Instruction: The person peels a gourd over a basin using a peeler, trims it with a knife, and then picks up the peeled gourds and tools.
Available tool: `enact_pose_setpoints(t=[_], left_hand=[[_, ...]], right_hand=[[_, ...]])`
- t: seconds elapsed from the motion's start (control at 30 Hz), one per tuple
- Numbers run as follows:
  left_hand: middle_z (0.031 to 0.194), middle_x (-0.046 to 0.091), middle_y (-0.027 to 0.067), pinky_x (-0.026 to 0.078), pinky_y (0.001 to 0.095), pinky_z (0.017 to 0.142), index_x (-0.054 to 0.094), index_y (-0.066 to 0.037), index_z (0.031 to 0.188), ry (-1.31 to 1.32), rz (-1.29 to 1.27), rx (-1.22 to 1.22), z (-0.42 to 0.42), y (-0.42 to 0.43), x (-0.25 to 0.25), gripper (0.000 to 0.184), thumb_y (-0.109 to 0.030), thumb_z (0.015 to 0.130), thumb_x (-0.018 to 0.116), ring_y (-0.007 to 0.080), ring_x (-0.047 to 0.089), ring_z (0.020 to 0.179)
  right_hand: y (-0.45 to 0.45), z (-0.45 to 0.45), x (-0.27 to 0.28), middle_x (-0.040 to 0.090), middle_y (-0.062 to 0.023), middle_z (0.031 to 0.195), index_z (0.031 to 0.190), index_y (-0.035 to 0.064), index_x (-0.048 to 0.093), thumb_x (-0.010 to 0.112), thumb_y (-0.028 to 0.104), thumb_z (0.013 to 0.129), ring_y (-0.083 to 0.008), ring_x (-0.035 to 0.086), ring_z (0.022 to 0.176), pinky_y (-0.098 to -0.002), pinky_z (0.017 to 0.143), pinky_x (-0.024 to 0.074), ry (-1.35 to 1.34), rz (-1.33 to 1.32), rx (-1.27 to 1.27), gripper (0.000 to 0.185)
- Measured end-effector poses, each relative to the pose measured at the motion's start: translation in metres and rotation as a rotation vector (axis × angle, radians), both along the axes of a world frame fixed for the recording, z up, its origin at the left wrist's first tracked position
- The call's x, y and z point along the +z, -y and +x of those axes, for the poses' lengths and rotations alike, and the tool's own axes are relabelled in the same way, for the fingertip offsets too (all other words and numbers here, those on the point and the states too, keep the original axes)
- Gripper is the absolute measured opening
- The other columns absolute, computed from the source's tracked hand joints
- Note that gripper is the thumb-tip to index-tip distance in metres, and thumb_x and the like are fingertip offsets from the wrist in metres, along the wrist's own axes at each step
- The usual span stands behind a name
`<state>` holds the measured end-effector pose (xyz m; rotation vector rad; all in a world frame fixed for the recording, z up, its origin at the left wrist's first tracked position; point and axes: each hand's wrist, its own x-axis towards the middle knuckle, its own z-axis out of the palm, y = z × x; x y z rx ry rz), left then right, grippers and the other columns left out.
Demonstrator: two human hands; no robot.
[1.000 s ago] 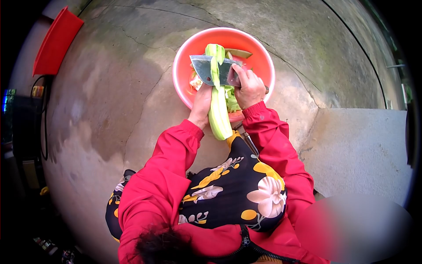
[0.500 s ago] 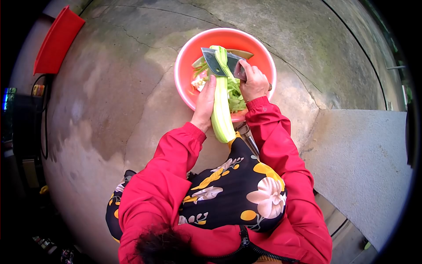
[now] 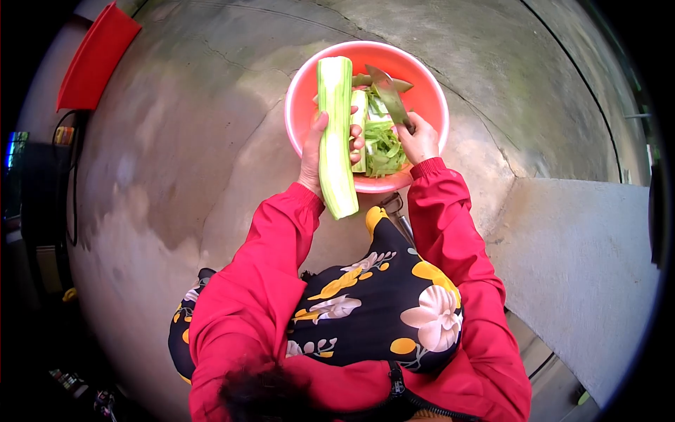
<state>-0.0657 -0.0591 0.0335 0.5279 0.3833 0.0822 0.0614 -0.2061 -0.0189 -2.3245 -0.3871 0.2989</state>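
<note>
My left hand is wrapped round a long peeled pale-green gourd, its thumb on the near side and fingertips showing on the other. The gourd stands lengthwise over the left part of a pink-red basin. In my right hand is a cleaver, held by the handle, its blade over the basin and apart from the gourd. Below the blade lie green peelings and another pale-green piece, partly hidden by the fingers and gourd.
A metal peeler lies on the floor beside the basin, near a yellow shoe tip. A red plastic object stands at the upper left. To the right is a grey concrete slab. Dark equipment with cables fills the left edge.
The cleaver has come off the gourd and moved right, its blade turned. My left hand has shifted left and turned the gourd more upright, showing its broad peeled face.
</note>
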Motion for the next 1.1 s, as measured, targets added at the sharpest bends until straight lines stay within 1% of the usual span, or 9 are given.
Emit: enact_pose_setpoints(t=[0.1, 0.13, 0.23, 0.3, 0.4, 0.47, 0.57, 0.77, 1.1], left_hand=[[0.084, 0.048, 0.0059, 0.042, 0.0232, 0.056, 0.04, -0.002, 0.123, 0.047, 0.026, 0.053, 0.002, -0.008, 0.014, 0.066, -0.054, 0.082, 0.045, 0.0136, 0.048, 0.071], [0.085, 0.046, 0.0065, 0.04, 0.0228, 0.056, 0.038, -0.001, 0.126, 0.063, 0.123, 0.073, 0.005, -0.01, 0.018, 0.074, -0.058, 0.08, 0.047, 0.0136, 0.046, 0.071], [0.082, 0.046, 0.0068, 0.042, 0.0261, 0.062, 0.038, 0.001, 0.126, 0.077, 0.114, 0.083, 0.007, -0.025, 0.007, 0.066, -0.052, 0.086, 0.04, 0.0143, 0.046, 0.07], [0.081, 0.045, 0.007, 0.042, 0.0275, 0.064, 0.038, 0.002, 0.125, 0.022, 0.178, 0.142, 0.007, -0.031, 0.0, 0.063, -0.049, 0.088, 0.037, 0.0148, 0.046, 0.07], [0.083, 0.049, 0.0087, 0.044, 0.0298, 0.065, 0.039, 0.002, 0.125, 0.18, -0.013, 0.255, 0.008, -0.043, -0.006, 0.059, -0.045, 0.09, 0.034, 0.0168, 0.049, 0.073], [0.088, 0.052, 0.0118, 0.046, 0.032, 0.069, 0.041, 0.0, 0.123, 0.094, 0.073, 0.279, 0.009, -0.047, 0.003, 0.055, -0.044, 0.09, 0.035, 0.0192, 0.052, 0.081], [0.086, 0.055, 0.0127, 0.05, 0.0323, 0.066, 0.046, -0.002, 0.119, 0.129, 0.028, 0.233, 0.007, -0.051, -0.003, 0.056, -0.049, 0.09, 0.038, 0.0204, 0.056, 0.077], [0.079, 0.053, 0.0083, 0.05, 0.0262, 0.065, 0.05, -0.003, 0.111, -0.081, 0.061, 0.216, 0.012, -0.045, -0.005, 0.067, -0.063, 0.084, 0.037, 0.0166, 0.055, 0.068], [0.078, 0.053, 0.0082, 0.05, 0.0289, 0.061, 0.051, -0.005, 0.1, -0.18, 0.321, 0.37, 0.007, -0.04, 0.01, 0.065, -0.065, 0.086, 0.03, 0.0164, 0.057, 0.07]], right_hand=[[0.004, -0.027, 0.008, 0.06, -0.0098, 0.069, 0.099, 0.008, 0.062, 0.061, 0.014, 0.077, -0.0162, 0.057, 0.06, -0.0286, 0.06, 0.0447, -0.094, 0.265, 0.012, 0.022], [0.005, -0.035, 0.008, 0.06, -0.0098, 0.069, 0.099, 0.008, 0.062, 0.061, 0.014, 0.077, -0.0162, 0.057, 0.06, -0.0286, 0.06, 0.0447, -0.098, 0.268, 0.014, 0.022], [0.007, -0.055, 0.011, 0.058, -0.0082, 0.063, 0.099, 0.0052, 0.06, 0.06, -0.001, 0.074, -0.0114, 0.055, 0.056, -0.0245, 0.054, 0.0435, 0.01, 0.473, 0.03, 0.026], [0.013, -0.073, 0.017, 0.058, -0.0082, 0.064, 0.1, 0.005, 0.06, 0.059, -0.002, 0.074, -0.012, 0.056, 0.056, -0.0244, 0.054, 0.0437, 0.036, 0.489, 0.079, 0.028], [0.015, -0.095, 0.043, 0.059, -0.0099, 0.071, 0.101, 0.0054, 0.06, 0.058, -0.009, 0.067, -0.0168, 0.058, 0.058, -0.0259, 0.055, 0.0459, 0.1, 0.54, 0.22, 0.037], [0.016, -0.098, 0.051, 0.057, -0.0084, 0.067, 0.101, 0.0067, 0.061, 0.059, -0.008, 0.061, -0.0196, 0.057, 0.056, -0.0278, 0.053, 0.0454, 0.217, 0.514, 0.333, 0.043], [0.017, -0.1, 0.062, 0.054, -0.0064, 0.063, 0.1, 0.0087, 0.063, 0.062, -0.004, 0.057, -0.0218, 0.056, 0.054, -0.0299, 0.051, 0.0437, 0.331, 0.461, 0.467, 0.045], [0.014, -0.101, 0.074, 0.05, -0.0027, 0.058, 0.099, 0.0066, 0.062, 0.066, -0.002, 0.059, -0.0185, 0.051, 0.05, -0.0295, 0.049, 0.0399, 0.476, 0.403, 0.559, 0.042], [0.015, -0.109, 0.083, 0.049, -0.0024, 0.058, 0.099, 0.0054, 0.062, 0.067, -0.001, 0.058, -0.0183, 0.051, 0.05, -0.0297, 0.049, 0.0398, 0.488, 0.426, 0.574, 0.042]])
